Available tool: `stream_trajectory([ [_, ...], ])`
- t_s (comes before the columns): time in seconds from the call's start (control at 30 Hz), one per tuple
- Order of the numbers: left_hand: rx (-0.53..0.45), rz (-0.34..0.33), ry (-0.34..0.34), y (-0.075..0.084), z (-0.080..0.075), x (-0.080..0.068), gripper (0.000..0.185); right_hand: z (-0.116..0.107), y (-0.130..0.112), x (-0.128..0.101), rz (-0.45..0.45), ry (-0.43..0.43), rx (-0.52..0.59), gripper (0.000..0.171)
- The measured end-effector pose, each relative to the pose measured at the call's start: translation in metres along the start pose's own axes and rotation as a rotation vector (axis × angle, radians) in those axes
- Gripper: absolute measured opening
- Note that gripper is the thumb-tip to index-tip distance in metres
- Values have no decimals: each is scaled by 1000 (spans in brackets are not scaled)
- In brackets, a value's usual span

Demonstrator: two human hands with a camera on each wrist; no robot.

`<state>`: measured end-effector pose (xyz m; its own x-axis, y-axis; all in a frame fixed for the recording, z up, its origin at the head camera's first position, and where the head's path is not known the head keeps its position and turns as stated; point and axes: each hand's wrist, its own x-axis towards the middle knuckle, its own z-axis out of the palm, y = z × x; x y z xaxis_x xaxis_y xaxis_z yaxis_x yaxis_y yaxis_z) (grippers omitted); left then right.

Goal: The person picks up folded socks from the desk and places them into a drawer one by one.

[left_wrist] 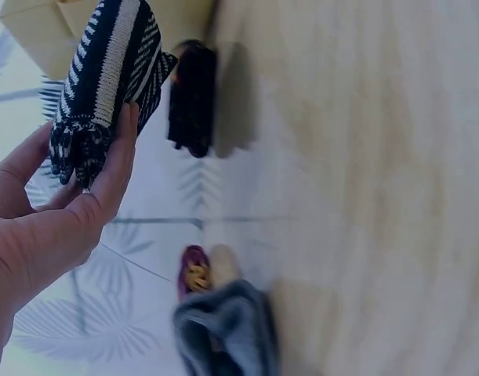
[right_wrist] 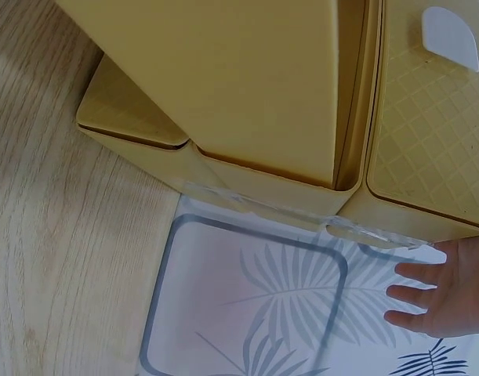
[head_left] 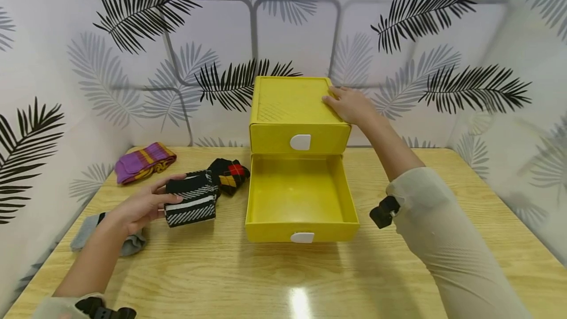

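Observation:
My left hand (head_left: 141, 207) grips a folded pair of black-and-white patterned socks (head_left: 191, 198), thumb on one side and fingers on the other, raised over the table left of a yellow drawer unit (head_left: 290, 100). In the left wrist view the socks (left_wrist: 106, 78) stand in the fingers with their bunched end toward the palm. My right hand (head_left: 352, 106) rests on the unit's top at its right edge. The right wrist view shows its fingers (right_wrist: 415, 296) extended beside the unit's side. The middle drawer (head_left: 292, 191) is pulled out and bare inside; drawers above and below it are closed.
A dark checked sock bundle (head_left: 230, 175) lies left of the unit, partly behind the held socks. Purple-and-yellow socks (head_left: 143, 162) lie at the back left. Grey socks (head_left: 133, 244) lie partly under my left forearm. A leaf-patterned curtain (head_left: 292, 28) stands behind the wooden table (head_left: 230, 279).

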<state>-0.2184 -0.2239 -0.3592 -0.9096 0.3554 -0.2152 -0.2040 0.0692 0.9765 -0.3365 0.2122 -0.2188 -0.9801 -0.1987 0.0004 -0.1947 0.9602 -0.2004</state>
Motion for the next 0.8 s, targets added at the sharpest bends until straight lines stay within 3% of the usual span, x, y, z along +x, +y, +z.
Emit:
stream_trajectory([
  [0.3,-47,59,-36,27,18,-9,48,1,0,1,-1,6,9,61],
  [0.63,-195,103,-101,52,48,-19,47,3,1,1,7,16,15,61],
  [0.8,-197,118,-127,64,66,-23,44,2,-1,0,15,14,18,61],
])
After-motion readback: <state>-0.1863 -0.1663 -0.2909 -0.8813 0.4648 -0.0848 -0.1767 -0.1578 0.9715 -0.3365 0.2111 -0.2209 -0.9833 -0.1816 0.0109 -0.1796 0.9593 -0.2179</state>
